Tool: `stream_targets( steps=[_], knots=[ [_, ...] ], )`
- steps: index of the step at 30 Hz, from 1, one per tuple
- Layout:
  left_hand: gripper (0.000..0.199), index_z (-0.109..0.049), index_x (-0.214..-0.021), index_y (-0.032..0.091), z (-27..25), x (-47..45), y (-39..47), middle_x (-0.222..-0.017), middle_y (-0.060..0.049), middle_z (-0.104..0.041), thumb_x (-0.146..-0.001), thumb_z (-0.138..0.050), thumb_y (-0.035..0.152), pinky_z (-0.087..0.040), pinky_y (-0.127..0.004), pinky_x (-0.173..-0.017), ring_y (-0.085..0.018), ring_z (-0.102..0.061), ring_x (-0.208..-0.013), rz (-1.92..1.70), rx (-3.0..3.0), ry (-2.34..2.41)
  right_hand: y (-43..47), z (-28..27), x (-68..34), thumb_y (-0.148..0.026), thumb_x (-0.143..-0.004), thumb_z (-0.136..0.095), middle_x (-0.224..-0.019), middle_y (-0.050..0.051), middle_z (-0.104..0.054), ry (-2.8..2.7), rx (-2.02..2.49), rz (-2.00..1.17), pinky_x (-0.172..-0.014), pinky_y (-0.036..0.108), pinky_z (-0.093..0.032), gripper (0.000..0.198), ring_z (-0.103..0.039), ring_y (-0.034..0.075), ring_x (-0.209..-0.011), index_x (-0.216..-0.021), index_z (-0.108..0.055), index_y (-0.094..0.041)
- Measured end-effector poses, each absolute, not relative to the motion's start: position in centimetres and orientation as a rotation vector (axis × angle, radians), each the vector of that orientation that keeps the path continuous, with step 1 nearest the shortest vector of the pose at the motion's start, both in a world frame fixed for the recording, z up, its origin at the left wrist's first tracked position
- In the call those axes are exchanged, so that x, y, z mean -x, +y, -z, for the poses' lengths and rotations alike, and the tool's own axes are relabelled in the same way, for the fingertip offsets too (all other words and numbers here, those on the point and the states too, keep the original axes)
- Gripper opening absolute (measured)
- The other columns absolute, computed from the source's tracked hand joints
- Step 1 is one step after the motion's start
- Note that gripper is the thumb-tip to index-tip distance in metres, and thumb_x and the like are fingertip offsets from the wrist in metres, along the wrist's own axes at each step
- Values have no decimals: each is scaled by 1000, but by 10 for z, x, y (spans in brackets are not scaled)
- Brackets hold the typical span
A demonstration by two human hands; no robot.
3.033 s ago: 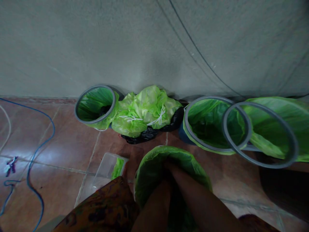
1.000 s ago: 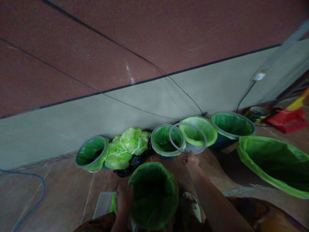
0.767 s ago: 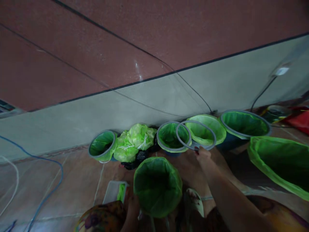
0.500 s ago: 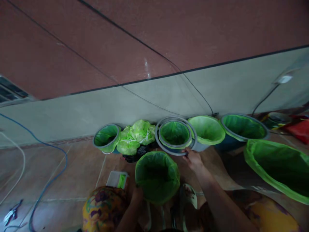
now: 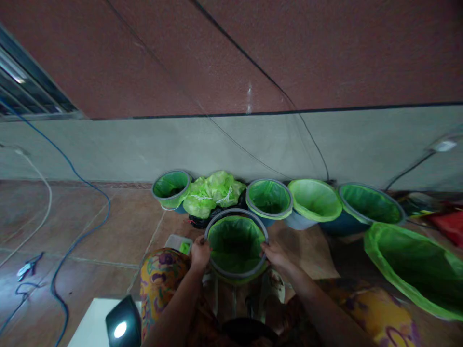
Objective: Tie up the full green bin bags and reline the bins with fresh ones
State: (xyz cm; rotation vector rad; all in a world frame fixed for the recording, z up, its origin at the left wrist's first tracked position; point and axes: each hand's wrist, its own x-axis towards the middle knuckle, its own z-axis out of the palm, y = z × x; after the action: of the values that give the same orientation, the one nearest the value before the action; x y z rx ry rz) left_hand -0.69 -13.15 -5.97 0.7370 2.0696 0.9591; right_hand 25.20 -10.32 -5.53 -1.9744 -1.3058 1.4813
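Observation:
A grey plastic ring [image 5: 237,210] lies over the mouth of a bin lined with a green bag [image 5: 237,246], low in the middle between my knees. My left hand [image 5: 200,252] is closed on the left side of this ring. On the opposite side, my right hand [image 5: 275,254] grips it too, fingers curled over the edge. The liner's edge shows inside and below the ring. Just behind stands another green-lined bin with its own grey rim [image 5: 269,214].
Along the wall stand a lined bin [image 5: 171,193], knotted green bags [image 5: 213,190], a pale lined bin [image 5: 315,205] and a blue lined bin [image 5: 372,207]. A large lined bin [image 5: 415,270] is at right. A small tray [image 5: 175,242], blue hose [image 5: 81,180] and lamp [image 5: 123,323] lie left.
The grey ring has come from the bin behind onto the nearer lined bin. My left hand has moved from the bin's side to the ring. The view has shifted left.

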Motion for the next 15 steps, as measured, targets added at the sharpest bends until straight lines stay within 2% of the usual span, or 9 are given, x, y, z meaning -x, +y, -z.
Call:
stream_targets(
  steps=[2,4,7,11,15],
  knots=[
    [28,-65,-104,11,61,8,-130,-90,-10,-73,-79,-54,15,-50,-24,-62,-15,-66,-66,-898,-818,2086,-93,49,-254,-26,-87,-49,-79,7,-69,-1651,2102,-1255,-56,23,-45,18,-66,17,-71,-95,-59,-14],
    [22,-69,-94,11,60,9,-128,-88,-10,-73,-78,-55,13,-48,-24,-66,-17,-67,-73,-804,-948,2131,-82,41,-255,-25,-86,-53,-93,14,-70,-1970,2189,-994,-66,25,-48,30,-68,22,-87,-111,-57,-9],
    [20,-70,-90,11,58,8,-128,-90,-10,-73,-78,-53,11,-47,-23,-71,-17,-67,-82,-718,-1099,2188,-72,34,-254,-25,-88,-51,-101,19,-69,-2190,2271,-806,-74,28,-49,41,-67,25,-97,-123,-52,-4],
    [20,-71,-90,10,63,4,-132,-86,-10,-73,-77,-55,12,-45,-23,-69,-17,-66,-78,-698,-1090,2240,-69,41,-252,-25,-91,-44,-105,18,-70,-2313,2306,-772,-78,29,-50,33,-67,26,-101,-112,-63,-8],
    [20,-71,-86,12,77,3,-137,-83,-8,-72,-77,-54,14,-43,-22,-66,-16,-64,-75,-662,-1081,2311,-72,56,-249,-25,-92,-40,-105,18,-71,-2425,2262,-787,-79,31,-50,34,-66,28,-102,-97,-70,-9]
  ],
)
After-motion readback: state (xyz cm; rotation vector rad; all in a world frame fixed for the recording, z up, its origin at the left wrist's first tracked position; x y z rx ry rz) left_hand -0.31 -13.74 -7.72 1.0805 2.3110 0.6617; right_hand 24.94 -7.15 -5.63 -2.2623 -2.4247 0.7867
